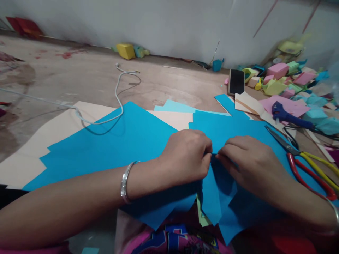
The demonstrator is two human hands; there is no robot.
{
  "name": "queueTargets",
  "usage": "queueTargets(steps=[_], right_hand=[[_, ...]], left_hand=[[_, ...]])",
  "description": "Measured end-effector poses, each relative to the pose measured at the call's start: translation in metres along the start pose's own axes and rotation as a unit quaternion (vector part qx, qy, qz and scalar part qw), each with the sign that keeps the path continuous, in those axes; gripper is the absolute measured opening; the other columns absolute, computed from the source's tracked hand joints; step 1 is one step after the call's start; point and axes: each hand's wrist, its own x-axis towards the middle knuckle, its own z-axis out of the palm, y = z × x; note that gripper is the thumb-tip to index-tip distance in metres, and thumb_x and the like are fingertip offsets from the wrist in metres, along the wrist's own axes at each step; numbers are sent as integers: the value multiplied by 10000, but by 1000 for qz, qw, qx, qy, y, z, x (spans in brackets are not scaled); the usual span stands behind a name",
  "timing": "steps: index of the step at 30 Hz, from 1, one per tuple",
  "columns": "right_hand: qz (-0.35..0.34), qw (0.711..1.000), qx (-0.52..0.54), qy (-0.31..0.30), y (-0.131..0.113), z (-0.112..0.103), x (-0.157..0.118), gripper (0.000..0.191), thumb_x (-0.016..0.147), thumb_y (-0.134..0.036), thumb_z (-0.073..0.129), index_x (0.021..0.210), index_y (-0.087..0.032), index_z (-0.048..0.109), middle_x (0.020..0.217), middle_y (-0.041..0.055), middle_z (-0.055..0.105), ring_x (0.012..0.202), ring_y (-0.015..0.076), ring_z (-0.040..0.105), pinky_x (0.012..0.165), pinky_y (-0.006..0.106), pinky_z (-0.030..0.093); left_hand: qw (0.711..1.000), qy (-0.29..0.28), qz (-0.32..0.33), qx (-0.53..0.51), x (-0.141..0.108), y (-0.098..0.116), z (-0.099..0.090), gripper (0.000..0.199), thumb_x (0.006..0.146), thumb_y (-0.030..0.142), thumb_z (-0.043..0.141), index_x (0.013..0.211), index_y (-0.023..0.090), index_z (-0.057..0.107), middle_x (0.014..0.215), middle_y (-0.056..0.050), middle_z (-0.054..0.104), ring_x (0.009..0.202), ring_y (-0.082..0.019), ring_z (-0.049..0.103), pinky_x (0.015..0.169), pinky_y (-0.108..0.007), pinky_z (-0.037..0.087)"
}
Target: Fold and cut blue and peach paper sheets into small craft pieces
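Observation:
Both hands meet near the middle over overlapping blue paper sheets (111, 148). My left hand (186, 153), with a silver bangle at the wrist, pinches the upper edge of a blue paper piece (212, 197). Close to its right, my right hand (247, 160) pinches the same edge with thumb and fingers, a small gap between the two hands. The piece hangs down toward the lap, and green paper edges (202, 215) show beside it. Peach sheets (23, 158) stick out from under the blue ones at the left.
Scissors with red and yellow handles (296, 151) lie at the right, near a blue glue gun (291, 116). Behind are a phone (236, 82) and a heap of folded paper shapes (278, 70). A white cable (116, 88) crosses the left sheets. A wall stands at the back.

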Motion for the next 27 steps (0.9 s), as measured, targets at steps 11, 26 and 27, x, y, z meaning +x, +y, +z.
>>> queueTargets(steps=[11, 26, 27], right_hand=[[45, 998, 26, -34, -4, 3, -2, 150, 850, -116, 465, 807, -169, 599, 832, 89, 605, 782, 237, 564, 646, 343, 357], [75, 985, 153, -29, 1, 5, 6, 171, 921, -137, 484, 805, -178, 604, 823, 69, 635, 810, 200, 580, 700, 320, 423], [77, 984, 158, -28, 1, 5, 6, 165, 919, -134, 490, 812, -177, 609, 827, 69, 638, 814, 201, 584, 700, 320, 427]], left_hand=[[1000, 2, -6, 14, 2, -3, -2, 104, 768, 184, 576, 756, 169, 678, 789, -46, 674, 754, -195, 609, 625, -306, 423], [1000, -26, 2, -16, 5, -9, 4, 142, 859, 201, 622, 871, 206, 763, 839, -47, 741, 792, -204, 661, 651, -308, 449], [1000, -24, 2, -14, 5, -9, 4, 139, 858, 199, 626, 865, 205, 765, 835, -49, 742, 789, -204, 663, 648, -307, 450]])
